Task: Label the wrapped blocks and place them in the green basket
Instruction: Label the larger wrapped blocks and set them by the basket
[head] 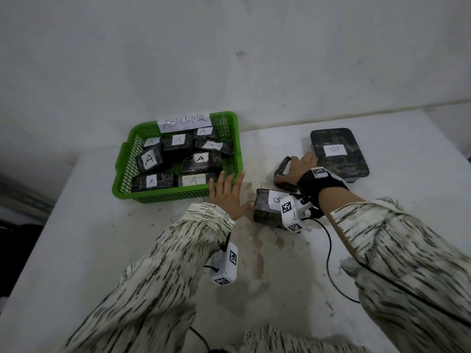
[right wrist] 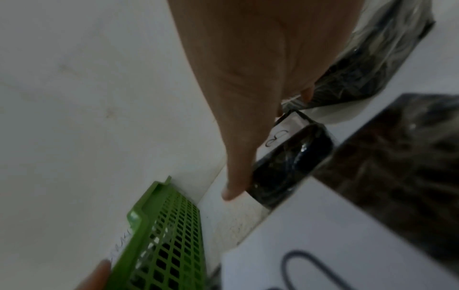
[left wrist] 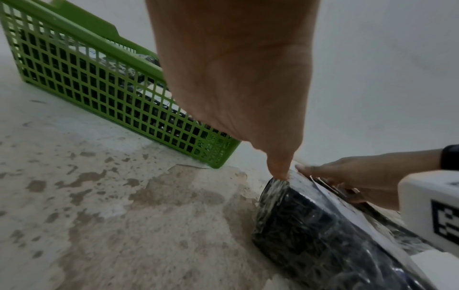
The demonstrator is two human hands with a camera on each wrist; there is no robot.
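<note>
A green basket [head: 229, 138] labelled ABNORMAL holds several black wrapped blocks marked A. My left hand [head: 226, 192] lies flat with fingers spread by the basket's front right corner. Its thumb tip [left wrist: 280, 172] touches the edge of a wrapped block [head: 265, 210] with a B label. My right hand [head: 293, 169] grips a smaller wrapped block [head: 280, 171], thumb at its near end, fingers over its top. In the right wrist view that small block [right wrist: 290, 162] also bears a B label. A large flat B block [head: 339, 154] lies just beyond my right hand.
The grey table [head: 102, 250] has brown stains in front of the basket. A wall rises right behind the basket and the blocks. Black cables [head: 328, 250] run from the wrist cameras across the near table. The table's left edge drops off beside the basket.
</note>
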